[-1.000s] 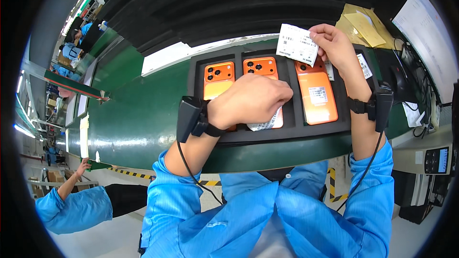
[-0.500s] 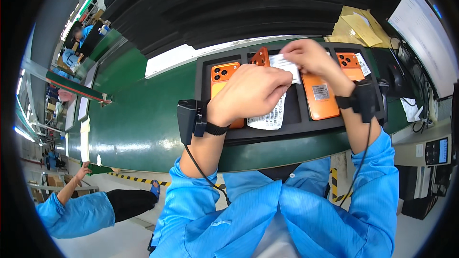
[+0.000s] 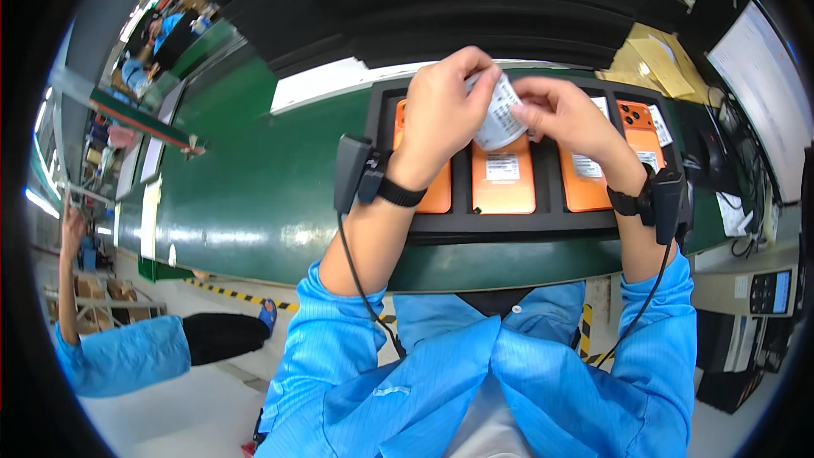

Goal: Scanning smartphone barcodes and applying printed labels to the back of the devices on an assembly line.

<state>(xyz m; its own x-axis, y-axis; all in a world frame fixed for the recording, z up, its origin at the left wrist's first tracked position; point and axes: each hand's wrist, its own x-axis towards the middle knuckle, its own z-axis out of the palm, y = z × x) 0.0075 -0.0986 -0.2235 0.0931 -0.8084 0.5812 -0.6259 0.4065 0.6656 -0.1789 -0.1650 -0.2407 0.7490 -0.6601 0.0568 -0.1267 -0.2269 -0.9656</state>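
Note:
My left hand (image 3: 449, 110) is closed, with thumb and fingers pinching a curled white label sheet (image 3: 500, 119) printed with barcodes. My right hand (image 3: 572, 117) pinches the sheet's right edge. Both hands hold it above a dark foam tray (image 3: 547, 222). Directly below, an orange phone (image 3: 504, 195) lies back up in its slot, a white label on it; its upper end is hidden by the sheet. Left of it, another orange phone (image 3: 437, 195) is mostly covered by my left hand and wrist. An orange phone (image 3: 585, 193) with a label lies below my right hand.
At the tray's right end is a further orange phone (image 3: 636, 117). Yellow envelopes (image 3: 657, 64) lie behind it, and a monitor (image 3: 763, 76) stands far right. Thin cables hang from both wrist devices. At lower left, another person (image 3: 127, 356) in blue stands past the green table (image 3: 229, 178).
The phone that stood tilted now lies flat in its slot. Both hands have moved up with the label sheet, away from the tray, and the left hand has turned upright.

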